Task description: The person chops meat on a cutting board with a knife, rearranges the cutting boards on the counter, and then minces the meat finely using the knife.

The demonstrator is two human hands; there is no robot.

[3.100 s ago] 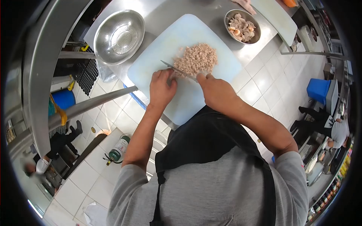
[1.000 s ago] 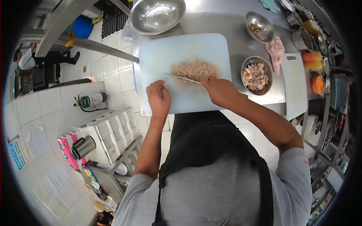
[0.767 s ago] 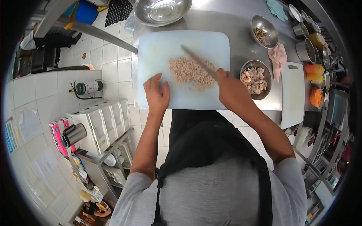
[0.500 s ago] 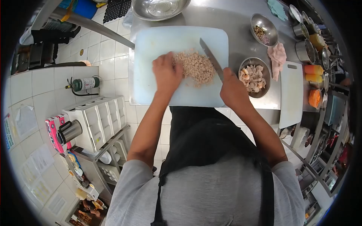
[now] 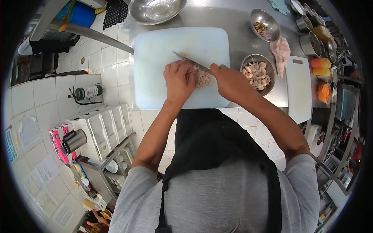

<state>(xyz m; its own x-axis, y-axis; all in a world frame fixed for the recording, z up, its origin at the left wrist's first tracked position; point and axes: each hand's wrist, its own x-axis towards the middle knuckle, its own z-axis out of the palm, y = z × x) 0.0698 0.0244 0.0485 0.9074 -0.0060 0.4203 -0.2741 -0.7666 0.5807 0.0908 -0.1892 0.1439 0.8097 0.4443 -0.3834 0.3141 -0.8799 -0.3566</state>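
A pale cutting board (image 5: 155, 70) lies on the steel table. On it, the chopped meat (image 5: 203, 79) is partly covered by my hands. My right hand (image 5: 230, 82) is wrapped round the handle of a knife (image 5: 194, 63), whose blade points up and left across the far side of the pile. Curled against the near left side of the meat is my left hand (image 5: 179, 80), its fingers close to the blade; whether it grips any meat is hidden. Right of the board stands a steel bowl (image 5: 272, 79) with larger meat pieces.
A perforated steel bowl (image 5: 157, 11) stands beyond the board. Farther right are a smaller bowl (image 5: 276, 29) of chopped bits, a pink cloth (image 5: 280, 54), a white board (image 5: 299, 91) and several pots. A metal bar (image 5: 101, 39) runs left of the table.
The knife has swung left over the meat, and my right hand has moved left with it. My left hand has shifted slightly right against the pile, which looks more gathered together.
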